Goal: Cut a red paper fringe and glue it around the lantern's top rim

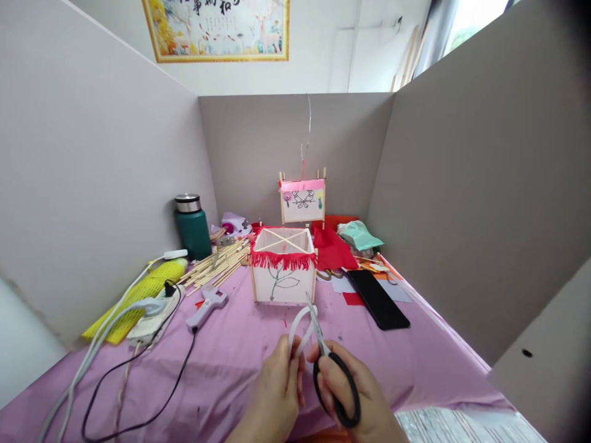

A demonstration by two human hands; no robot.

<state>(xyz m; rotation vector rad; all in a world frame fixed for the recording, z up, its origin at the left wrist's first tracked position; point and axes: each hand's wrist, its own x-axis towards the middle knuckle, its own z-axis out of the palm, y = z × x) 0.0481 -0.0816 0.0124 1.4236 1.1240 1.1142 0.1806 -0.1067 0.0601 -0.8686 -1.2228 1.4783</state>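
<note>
My left hand (280, 384) pinches a thin white strip (295, 323), bent into a loop above the fingers. In my right hand (346, 381) are scissors (344, 391) with black handles, blades pointing up and away. Those blades lie at the loop's right side; whether they are fully closed, I cannot tell. Just beyond the hands stands a box-shaped lantern (281, 286) with white sides, a wooden stick frame and a drawn green plant. Red fringe (284, 261) runs along its top edge, and two sticks cross over its open top.
Left are a glue gun (207, 311), a power strip (154, 317) with cables, thin wooden sticks (221, 261) and a green bottle (191, 227). A black phone (378, 300) and red cloth (335, 249) lie right. A smaller decorated lantern (302, 206) stands behind; grey partitions (295, 123) enclose the table.
</note>
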